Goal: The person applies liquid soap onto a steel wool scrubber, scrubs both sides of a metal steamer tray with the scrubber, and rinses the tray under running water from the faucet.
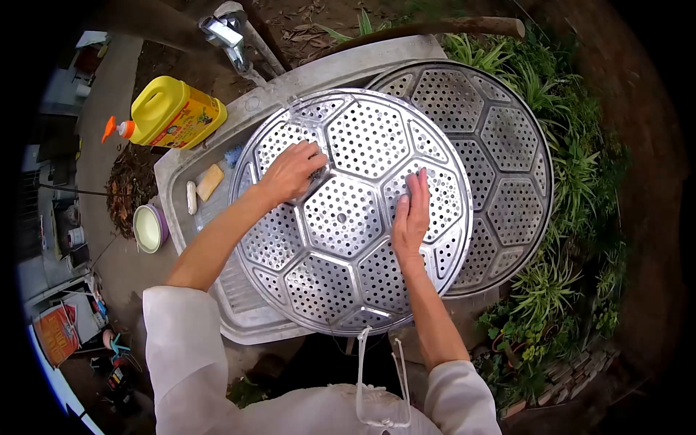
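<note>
A large round perforated metal steamer tray (342,217) lies across the sink, wet and shiny, with holes in hexagonal panels. My left hand (293,172) is closed and pressed on its upper left part, over a dark grey scouring pad (317,174) that shows only in part under the fingers. My right hand (413,217) rests on the tray's right side, fingers stretched out and lying flat. Water from the metal tap (225,36) falls on the tray's upper edge. Beneath it, to the right, sits a second, duller perforated tray (500,156).
A yellow detergent jug (177,112) with an orange pump stands on the sink's (239,330) left rim. In the basin are a tan sponge (210,183), a white bar-shaped piece (191,197) and a blue scrubber (233,155). A bowl (148,228) is at left; plants (562,196) grow at right.
</note>
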{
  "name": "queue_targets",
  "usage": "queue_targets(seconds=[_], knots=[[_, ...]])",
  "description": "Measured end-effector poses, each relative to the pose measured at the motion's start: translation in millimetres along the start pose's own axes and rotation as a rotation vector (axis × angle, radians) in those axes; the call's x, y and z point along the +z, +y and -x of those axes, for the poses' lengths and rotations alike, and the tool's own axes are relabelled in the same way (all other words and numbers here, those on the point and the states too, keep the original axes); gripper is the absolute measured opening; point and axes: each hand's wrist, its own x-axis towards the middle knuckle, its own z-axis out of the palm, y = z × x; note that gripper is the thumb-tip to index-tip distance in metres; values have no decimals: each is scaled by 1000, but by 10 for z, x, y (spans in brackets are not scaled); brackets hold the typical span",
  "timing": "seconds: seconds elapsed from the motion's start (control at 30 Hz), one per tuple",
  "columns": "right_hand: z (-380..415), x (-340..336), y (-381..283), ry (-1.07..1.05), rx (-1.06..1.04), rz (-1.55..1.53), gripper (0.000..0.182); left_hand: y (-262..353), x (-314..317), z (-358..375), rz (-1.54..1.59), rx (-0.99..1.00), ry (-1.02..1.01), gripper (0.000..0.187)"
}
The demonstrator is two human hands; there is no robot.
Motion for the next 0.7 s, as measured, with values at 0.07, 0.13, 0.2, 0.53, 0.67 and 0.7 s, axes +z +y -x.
queue_targets(seconds=[0.07,0.13,0.2,0.53,0.67,0.7], knots=[[1,-2,20,-5,-16,60,42,107,126,-51,-24,-22,27,35],[-13,-19,6,-10,34,-29,43,431,348,-314,58,112,68,33],[-12,-30,-1,-2,79,-179,44,1002,546,-534,80,50,73,28],[-61,-133,71,-123,160,-373,48,1654,782,105,113,-50,172,27],[-80,-200,69,-132,32,-146,45,1739,882,278,124,-178,186,21],[-88,-191,62,-150,-22,-45,45,1659,866,633,106,-109,136,20]])
